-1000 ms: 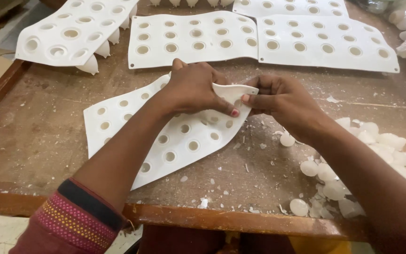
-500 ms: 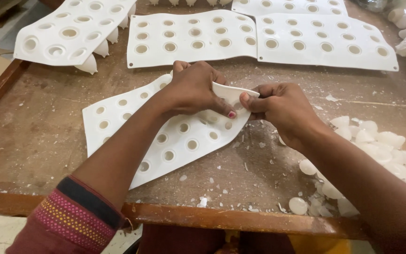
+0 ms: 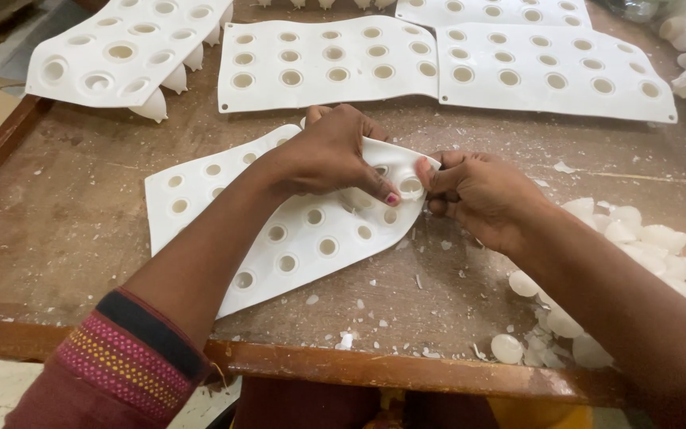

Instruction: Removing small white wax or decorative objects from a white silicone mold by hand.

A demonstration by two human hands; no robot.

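A white flexible mould sheet with rows of round holes lies on the worn wooden table. My left hand presses down on its upper right part, fingers curled over the bent edge. My right hand pinches that same raised corner of the sheet from the right, thumb against the rim. A pile of white cone-shaped wax pieces lies to the right of my right hand.
Three more white mould sheets lie at the back: one on its cones at far left, one in the middle, one at right. White crumbs litter the table. The table's raised wooden front edge runs below.
The corner of the mould sheet is bent up a little more between my two hands. Both hands have stayed at nearly the same place.
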